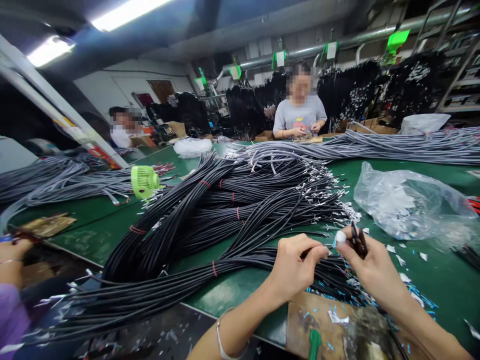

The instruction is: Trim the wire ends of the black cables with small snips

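Observation:
My left hand (294,262) is closed in a pinch on the thin end of a black cable (315,233), its fingertips just short of my right hand. My right hand (375,265) is closed around a small pair of dark nippers (359,241); two dark prongs stick up between its fingers. A white covering (340,238) wraps the thumb tip, close to the wire end. Under and beside both hands lies a bundle of black cables (240,261) tied with a red band. Blue and white scraps (416,295) are scattered by my right wrist.
More black cable bundles (202,220) cover the green table (225,295). Grey cables (375,145) run along the back. A clear plastic bag (405,200) lies right, a green fan (144,181) left. A stained board (315,320) sits in front. A co-worker (300,115) sits opposite; another person's hand (15,260) shows left.

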